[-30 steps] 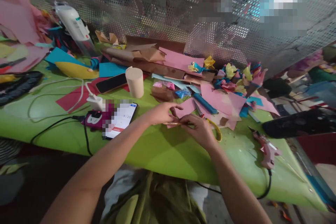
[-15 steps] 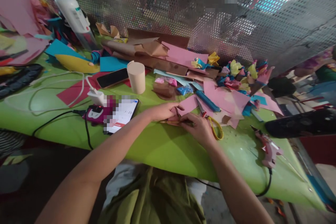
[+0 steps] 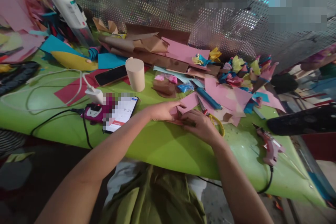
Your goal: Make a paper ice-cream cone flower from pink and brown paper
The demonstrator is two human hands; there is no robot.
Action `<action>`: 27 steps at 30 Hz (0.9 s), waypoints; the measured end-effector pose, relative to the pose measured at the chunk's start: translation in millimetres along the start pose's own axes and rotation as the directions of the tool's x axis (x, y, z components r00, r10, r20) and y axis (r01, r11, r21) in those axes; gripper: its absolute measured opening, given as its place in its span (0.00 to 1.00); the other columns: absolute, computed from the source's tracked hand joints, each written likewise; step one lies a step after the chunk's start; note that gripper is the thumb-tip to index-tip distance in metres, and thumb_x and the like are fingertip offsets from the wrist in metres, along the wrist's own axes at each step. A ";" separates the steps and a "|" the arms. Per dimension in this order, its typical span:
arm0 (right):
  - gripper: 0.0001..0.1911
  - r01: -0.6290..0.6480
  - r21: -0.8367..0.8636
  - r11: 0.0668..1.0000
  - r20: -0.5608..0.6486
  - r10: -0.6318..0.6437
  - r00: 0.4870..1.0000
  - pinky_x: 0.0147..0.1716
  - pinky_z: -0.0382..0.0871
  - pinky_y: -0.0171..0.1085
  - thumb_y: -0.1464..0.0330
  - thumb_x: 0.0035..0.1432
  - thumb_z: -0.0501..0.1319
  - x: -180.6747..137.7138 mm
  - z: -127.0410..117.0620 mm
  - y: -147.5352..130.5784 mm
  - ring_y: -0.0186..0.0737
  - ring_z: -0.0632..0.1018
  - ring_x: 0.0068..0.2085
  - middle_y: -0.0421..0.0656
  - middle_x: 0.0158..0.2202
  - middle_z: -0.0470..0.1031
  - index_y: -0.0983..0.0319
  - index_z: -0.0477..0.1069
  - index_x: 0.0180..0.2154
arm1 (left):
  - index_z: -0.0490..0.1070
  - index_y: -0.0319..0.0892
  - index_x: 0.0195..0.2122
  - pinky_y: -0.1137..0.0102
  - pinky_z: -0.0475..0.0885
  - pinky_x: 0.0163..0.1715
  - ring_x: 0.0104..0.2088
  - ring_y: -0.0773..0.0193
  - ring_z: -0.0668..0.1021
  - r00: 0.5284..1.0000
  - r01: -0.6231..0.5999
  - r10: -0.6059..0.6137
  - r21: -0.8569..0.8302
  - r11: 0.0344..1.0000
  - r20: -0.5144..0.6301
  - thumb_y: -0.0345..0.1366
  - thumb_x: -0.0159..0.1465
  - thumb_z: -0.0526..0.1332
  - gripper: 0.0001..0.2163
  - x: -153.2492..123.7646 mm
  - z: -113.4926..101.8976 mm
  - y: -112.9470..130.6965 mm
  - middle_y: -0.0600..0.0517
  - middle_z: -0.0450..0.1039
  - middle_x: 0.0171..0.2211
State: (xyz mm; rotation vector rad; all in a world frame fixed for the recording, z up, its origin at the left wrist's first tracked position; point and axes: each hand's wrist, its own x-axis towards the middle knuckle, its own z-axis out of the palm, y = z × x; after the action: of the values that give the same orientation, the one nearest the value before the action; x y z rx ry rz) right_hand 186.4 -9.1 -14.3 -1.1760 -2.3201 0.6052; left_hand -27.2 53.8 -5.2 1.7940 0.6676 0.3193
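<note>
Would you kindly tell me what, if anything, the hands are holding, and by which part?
The left hand and right hand seem to hold a small pinkish paper piece between them, by its opposite sides; the exact grip is hidden.

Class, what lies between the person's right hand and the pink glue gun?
In the head view, a yellow handle loop lies beside the right hand, then green tabletop reaches to the pink glue gun.

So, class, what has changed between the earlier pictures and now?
The lit phone has gone from reading 9:20 to 9:21. The right hand has turned slightly at the pink paper; the left hand stays there. Glue gun and beige cylinder stayed put.
</note>
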 end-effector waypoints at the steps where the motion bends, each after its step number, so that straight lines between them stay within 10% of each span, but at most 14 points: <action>1: 0.11 0.003 -0.009 1.000 -0.002 -0.003 1.000 0.39 0.71 0.40 0.76 0.55 0.66 0.0 0.6 0.5 0.44 0.78 0.40 0.43 0.38 0.79 0.58 0.76 0.40 | 0.63 0.40 0.60 0.65 0.69 0.48 0.49 0.56 0.78 1.000 0.017 -0.017 -0.027 0.999 0.020 0.35 0.57 0.68 0.29 0.2 0.6 0.0 0.44 0.77 0.49; 16: 0.07 -0.031 0.011 0.999 -0.040 0.031 0.999 0.34 0.68 0.39 0.74 0.59 0.63 2.8 7.8 -4.2 0.43 0.76 0.34 0.43 0.30 0.76 0.58 0.76 0.30 | 0.75 0.40 0.50 0.74 0.67 0.30 0.34 0.62 0.79 0.978 0.197 -0.170 0.263 0.945 -0.123 0.19 0.53 0.57 0.24 -3.9 4.8 21.5 0.52 0.81 0.31; 27: 0.06 -0.128 0.069 0.989 -0.066 0.132 0.989 0.34 0.66 0.38 0.75 0.57 0.63 3.4 10.8 -8.9 0.43 0.75 0.35 0.42 0.31 0.75 0.59 0.74 0.30 | 0.76 0.41 0.37 0.73 0.66 0.31 0.35 0.60 0.80 0.979 0.197 -0.158 0.396 0.897 -0.130 0.32 0.58 0.65 0.06 -10.6 9.4 30.8 0.49 0.82 0.36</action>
State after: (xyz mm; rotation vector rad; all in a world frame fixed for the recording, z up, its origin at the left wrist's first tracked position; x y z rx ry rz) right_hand 172.7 -12.9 -17.1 -1.3047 -2.1614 0.6689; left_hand -22.1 34.0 21.9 2.1025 1.0183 0.1456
